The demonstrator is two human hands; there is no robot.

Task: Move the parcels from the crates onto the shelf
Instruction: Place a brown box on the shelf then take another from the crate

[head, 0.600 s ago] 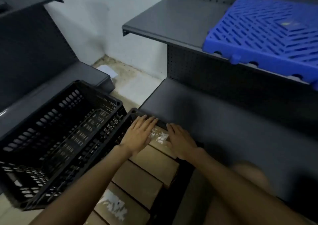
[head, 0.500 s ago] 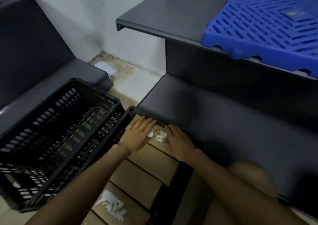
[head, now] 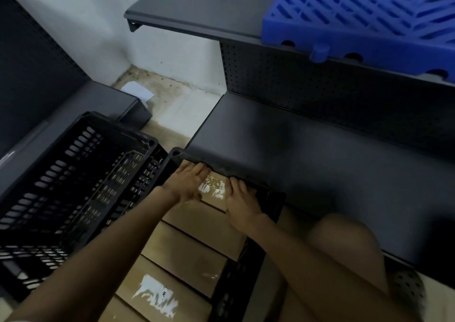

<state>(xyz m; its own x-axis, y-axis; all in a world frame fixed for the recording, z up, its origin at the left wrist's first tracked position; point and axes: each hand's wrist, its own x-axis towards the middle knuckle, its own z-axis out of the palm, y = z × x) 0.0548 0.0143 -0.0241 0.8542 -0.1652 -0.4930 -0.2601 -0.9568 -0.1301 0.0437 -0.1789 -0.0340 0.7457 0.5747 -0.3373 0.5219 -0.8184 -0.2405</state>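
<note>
So at this point I had both hands down in the loaded crate (head: 275,206), the black one parked right against the front edge of the bottom shelf (head: 307,154). The left hand (head: 189,185) lay flat on the left end of the far parcel (head: 214,191), fingers pretty much straight and reaching toward the crate's far rim. The right hand (head: 242,202) was on the right end of that same box, fingers extended over its top edge; I couldn't tell whether the fingertips had hooked down behind it or were just resting there. Neither hand had actually lifted anything: the box sat level in the crate, its white label showing between my hands.

Behind it, toward me, the other parcels (head: 194,257) were packed in a row, brown cardboard, edge to edge, one of them near the bottom of the view with a scuffed white label.

The second crate (head: 73,181) stood just left of the loaded one, touching it, tilted a bit, and I saw no boxes in it. The upper shelf (head: 197,3) had a blue pallet (head: 357,18) lying on it. A scrap of white paper (head: 138,92) sat on the floor in the corner. My knee (head: 344,243) was in frame on the right.
</note>
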